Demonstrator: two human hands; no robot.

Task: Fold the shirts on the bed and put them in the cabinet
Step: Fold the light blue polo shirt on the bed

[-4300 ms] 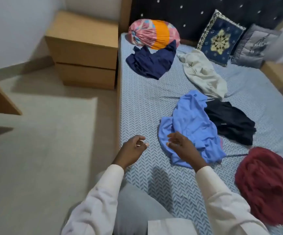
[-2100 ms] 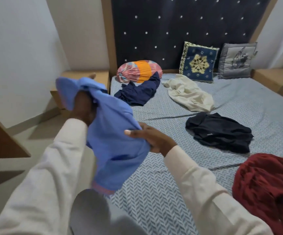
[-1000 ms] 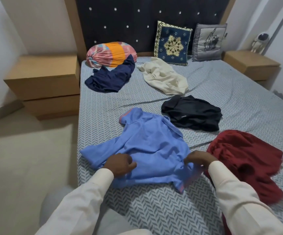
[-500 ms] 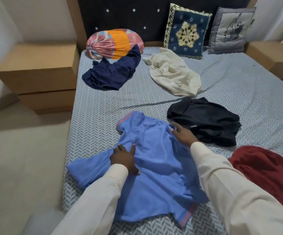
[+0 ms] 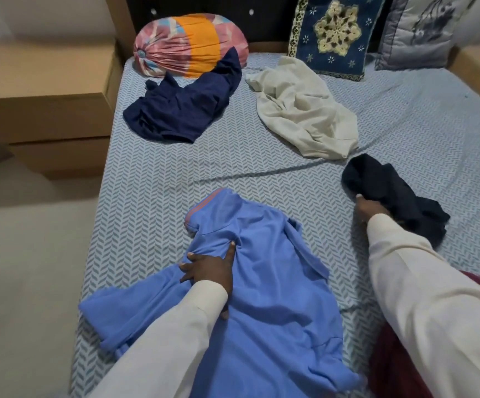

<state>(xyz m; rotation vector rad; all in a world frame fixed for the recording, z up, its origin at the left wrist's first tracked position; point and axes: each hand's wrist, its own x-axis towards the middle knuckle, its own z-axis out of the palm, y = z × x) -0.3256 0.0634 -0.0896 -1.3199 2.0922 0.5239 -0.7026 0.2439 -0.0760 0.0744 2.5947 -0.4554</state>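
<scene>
The right hand [image 5: 369, 209] is no longer resting on the blue shirt [image 5: 261, 297] and is now lying against the black shirt [image 5: 396, 193], fingers buried in its fabric. The black shirt is bunching narrower and sitting further right than half a second ago. The left hand [image 5: 210, 268] is pressing flat higher up the blue shirt, nearer the collar, fingers spread. The blue shirt, held aloft two seconds ago, is lying spread on the bed [image 5: 161, 182]

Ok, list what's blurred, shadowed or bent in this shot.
Head view: soft even light, no glare; the left arm casts a shadow across the blue shirt; the black shirt shows almost no detail; top-left corner is smeared; the wide lens slightly bows the bed edge.
</scene>
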